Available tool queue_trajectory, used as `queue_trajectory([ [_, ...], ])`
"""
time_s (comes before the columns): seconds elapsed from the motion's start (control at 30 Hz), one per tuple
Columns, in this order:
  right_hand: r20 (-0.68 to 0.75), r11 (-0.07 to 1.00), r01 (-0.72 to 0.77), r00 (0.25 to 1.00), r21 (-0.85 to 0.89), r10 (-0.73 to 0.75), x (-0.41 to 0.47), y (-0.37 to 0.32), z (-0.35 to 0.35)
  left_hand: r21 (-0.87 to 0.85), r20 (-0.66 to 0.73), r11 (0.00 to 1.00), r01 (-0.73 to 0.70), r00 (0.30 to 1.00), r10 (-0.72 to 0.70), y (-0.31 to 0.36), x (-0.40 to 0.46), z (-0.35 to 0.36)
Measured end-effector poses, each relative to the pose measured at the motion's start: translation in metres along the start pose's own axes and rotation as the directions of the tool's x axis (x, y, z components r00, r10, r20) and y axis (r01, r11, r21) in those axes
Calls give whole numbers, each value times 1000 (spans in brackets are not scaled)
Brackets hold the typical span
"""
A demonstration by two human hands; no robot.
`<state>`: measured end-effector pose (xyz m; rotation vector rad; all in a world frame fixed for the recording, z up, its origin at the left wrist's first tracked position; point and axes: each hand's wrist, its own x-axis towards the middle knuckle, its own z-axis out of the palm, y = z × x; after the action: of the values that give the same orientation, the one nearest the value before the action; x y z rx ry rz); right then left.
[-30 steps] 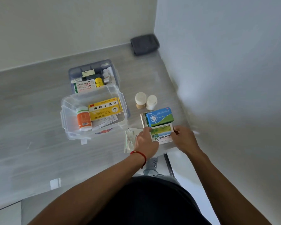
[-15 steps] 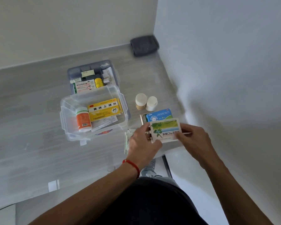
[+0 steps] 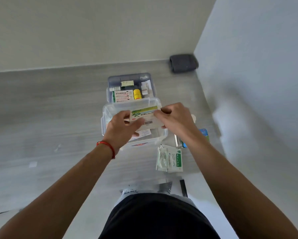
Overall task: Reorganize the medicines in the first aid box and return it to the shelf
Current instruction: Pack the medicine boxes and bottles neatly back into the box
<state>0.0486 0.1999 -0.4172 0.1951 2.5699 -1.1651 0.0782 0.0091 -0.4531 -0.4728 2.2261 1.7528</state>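
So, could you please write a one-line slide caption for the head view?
Both hands, left hand and right hand, hold a medicine box above the clear tray on the grey table.

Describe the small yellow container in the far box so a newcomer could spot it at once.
Start at the grey counter, then the bluish-grey tray behind the clear box. At the tray's near edge, right of the white cartons with red print, stands the yellow bottle, the only yellow, rounded item among flat packs.
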Motion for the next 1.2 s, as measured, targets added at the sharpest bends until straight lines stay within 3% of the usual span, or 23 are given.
queue_trajectory([
  [0.2,113,953,-29,991,-300,66,29,2,31,116,172,969,217,957,-234,-24,31,-9],
  [0.3,120,886,6,991,-464,57,31,4,42,254,283,944,209,917,-279,-22,44,-8],
  [0.4,160,838,51,986,-543,43,30,5,43,353,295,904,239,889,-350,-19,55,-2],
  [0.57,38,961,65,998,-269,-57,18,18,6,425,255,864,270,880,-401,-24,62,8],
  [0.67,-97,997,-57,994,-57,52,13,50,-34,543,255,818,190,891,-376,-30,65,10],
  [0.77,-224,968,-212,958,-132,179,4,92,-65,561,271,806,191,877,-397,-32,67,13],
  [0.83,-237,909,-341,929,-242,285,2,119,-71,556,269,800,225,862,-430,-30,69,18],
  [0.93,-86,845,-413,908,-339,410,4,148,-60,500,172,802,327,870,-463,-29,68,24],
  [1.03,-6,842,-433,890,-322,455,5,158,-35,441,117,793,420,849,-515,-26,63,24],
  [1.13,-33,861,-452,889,-234,458,8,159,-11,644,65,703,302,894,-443,-16,52,23],
  [1.2,-74,860,-484,875,-163,478,13,162,-4,770,-16,621,148,977,-213,-9,38,25],
])
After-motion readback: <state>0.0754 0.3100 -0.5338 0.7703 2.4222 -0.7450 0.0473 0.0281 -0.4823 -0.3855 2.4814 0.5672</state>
